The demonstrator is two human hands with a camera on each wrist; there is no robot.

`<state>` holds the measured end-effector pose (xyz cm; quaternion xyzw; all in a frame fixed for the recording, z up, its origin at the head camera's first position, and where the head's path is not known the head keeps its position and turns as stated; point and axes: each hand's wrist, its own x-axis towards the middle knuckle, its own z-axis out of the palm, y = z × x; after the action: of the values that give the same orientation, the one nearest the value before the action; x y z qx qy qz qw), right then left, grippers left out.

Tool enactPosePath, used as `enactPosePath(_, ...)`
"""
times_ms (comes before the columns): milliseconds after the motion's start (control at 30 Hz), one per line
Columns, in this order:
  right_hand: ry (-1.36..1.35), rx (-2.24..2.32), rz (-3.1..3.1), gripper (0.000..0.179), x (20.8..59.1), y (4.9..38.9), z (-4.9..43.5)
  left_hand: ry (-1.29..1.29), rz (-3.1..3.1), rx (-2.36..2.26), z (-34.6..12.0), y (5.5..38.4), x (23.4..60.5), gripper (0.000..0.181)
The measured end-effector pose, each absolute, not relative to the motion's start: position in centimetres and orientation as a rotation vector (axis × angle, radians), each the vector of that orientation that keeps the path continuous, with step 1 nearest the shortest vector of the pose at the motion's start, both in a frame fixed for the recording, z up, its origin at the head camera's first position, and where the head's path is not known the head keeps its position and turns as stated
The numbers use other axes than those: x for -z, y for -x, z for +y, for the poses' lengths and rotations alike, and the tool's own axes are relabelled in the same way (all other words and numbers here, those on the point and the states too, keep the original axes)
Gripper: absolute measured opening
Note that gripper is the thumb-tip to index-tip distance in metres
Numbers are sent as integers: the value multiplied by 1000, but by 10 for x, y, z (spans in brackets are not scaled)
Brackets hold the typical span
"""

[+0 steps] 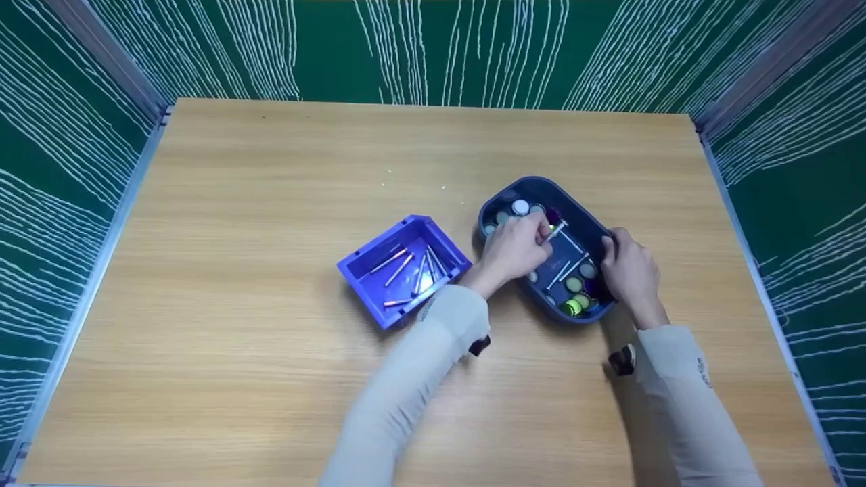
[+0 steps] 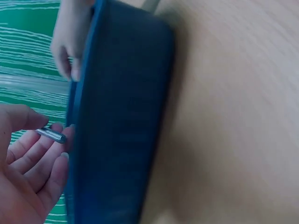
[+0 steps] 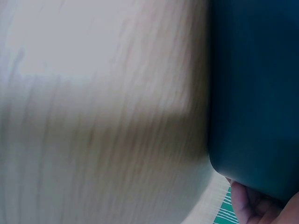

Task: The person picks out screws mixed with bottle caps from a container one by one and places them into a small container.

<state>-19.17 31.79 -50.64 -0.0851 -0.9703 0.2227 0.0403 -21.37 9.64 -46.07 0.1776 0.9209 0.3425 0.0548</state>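
My left hand is over the dark blue tub, pinching a metal bolt between thumb and fingers. In the left wrist view the bolt's threaded end sticks out past the fingertips, beside the tub's rim. My right hand grips the tub's right rim, thumb on the inside. More long bolts lie on the tub floor among round caps: a white cap near the far end and bright green caps near the front.
Left of the tub, a purple-blue bin stands at an angle on the wooden table, several long bolts lying inside. The left forearm passes close to its right corner. Small white specks dot the table behind the bin. Green walls with white streaks border the table.
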Motion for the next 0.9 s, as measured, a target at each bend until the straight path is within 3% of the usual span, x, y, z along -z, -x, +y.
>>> enactPosePath(533, 275, -694, -2987, 43, 506, 192, 321, -600, 2769, -1042, 33, 221, 401, 14)
enactPosePath(900, 249, -681, -2969, 41, 508, 192, 318, -764, 2614, -1072, -14, 198, 392, 14)
